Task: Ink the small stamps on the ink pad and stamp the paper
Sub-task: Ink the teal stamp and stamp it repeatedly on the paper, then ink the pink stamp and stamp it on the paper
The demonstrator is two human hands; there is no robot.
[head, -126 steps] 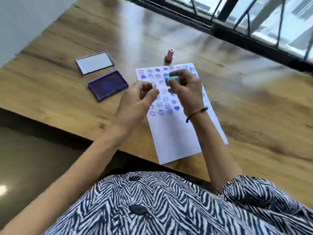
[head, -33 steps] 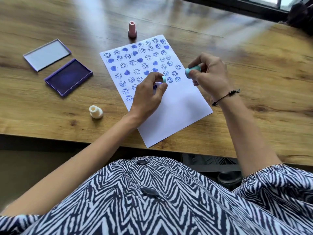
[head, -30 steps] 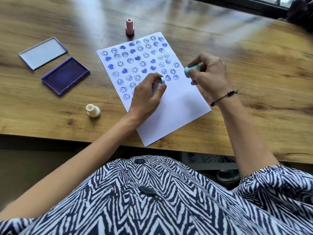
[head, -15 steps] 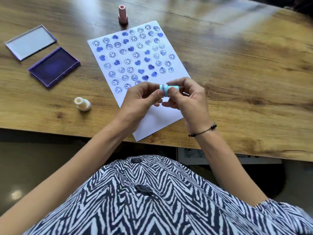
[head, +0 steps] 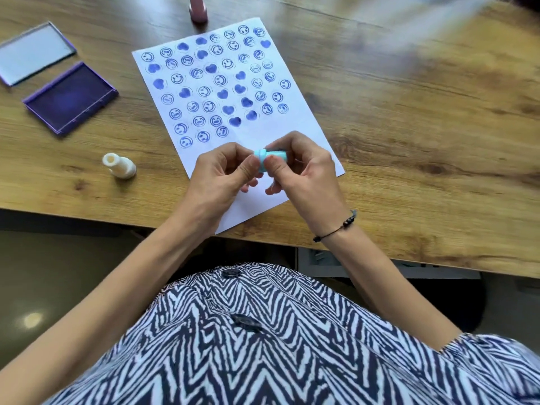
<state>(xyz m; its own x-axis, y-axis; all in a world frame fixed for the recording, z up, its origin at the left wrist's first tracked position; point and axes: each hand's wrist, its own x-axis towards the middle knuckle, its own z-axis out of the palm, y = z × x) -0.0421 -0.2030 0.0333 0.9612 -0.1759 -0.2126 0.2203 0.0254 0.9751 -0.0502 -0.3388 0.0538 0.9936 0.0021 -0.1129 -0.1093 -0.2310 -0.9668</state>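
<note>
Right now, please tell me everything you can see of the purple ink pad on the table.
The purple ink pad is a flat rectangular tray, plastic by its look, with a dark blue-violet inked surface inside a lighter purple rim. It lies open and flat on the wooden table, turned at an angle, left of the stamped paper and apart from it. Its clear lid lies beside it, farther from the person. Neither hand touches the pad, and nothing rests on it.

Wooden surface (head: pixel 409 118), grain running across. Lying flat on it: white paper (head: pixel 295 124), covered in blue smiley and heart prints. Left of paper: open purple ink pad (head: pixel 70 97); beyond that, its clear lid (head: pixel 32 58). Cream stamp (head: pixel 119 166) upright near paper's lower left. Pink stamp (head: pixel 198 8) just past paper's far edge.
</note>
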